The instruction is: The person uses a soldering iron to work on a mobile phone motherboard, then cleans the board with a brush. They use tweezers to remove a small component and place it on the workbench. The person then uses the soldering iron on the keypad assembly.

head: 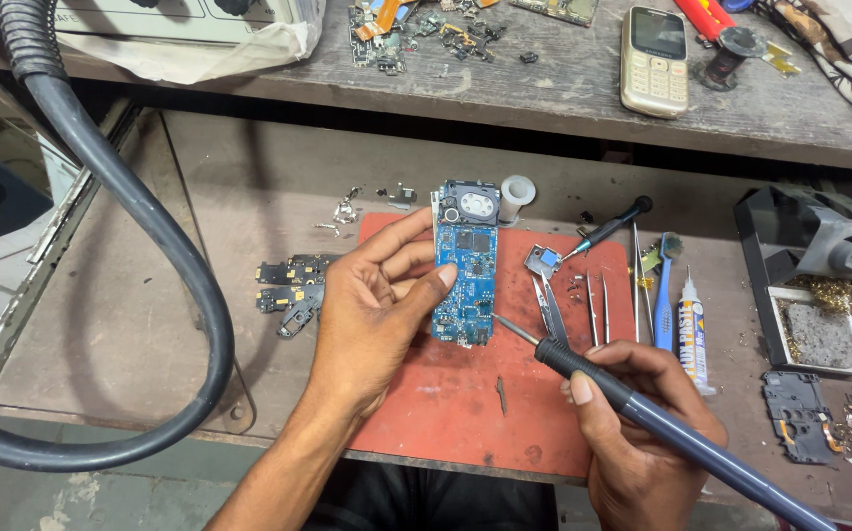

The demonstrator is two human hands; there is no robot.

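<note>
Hose [151, 216]: black, looping at far left. Desk [111, 324]: grey, worn. Left hand [372, 310]: fingers closed on a blue circuit board [466, 280], held upright above the red mat [456, 393]. Right hand [642, 433]: gripping a soldering iron [633, 398], tip touching the board's lower right edge. Tweezers [593, 305] and glue tube [692, 329]: lying right of the board.

Blue circuit board [466, 275] upright over the red mat [446, 393], speaker end up. Grey soldering iron [642, 408] slants, tip touching board's lower right edge.
</note>
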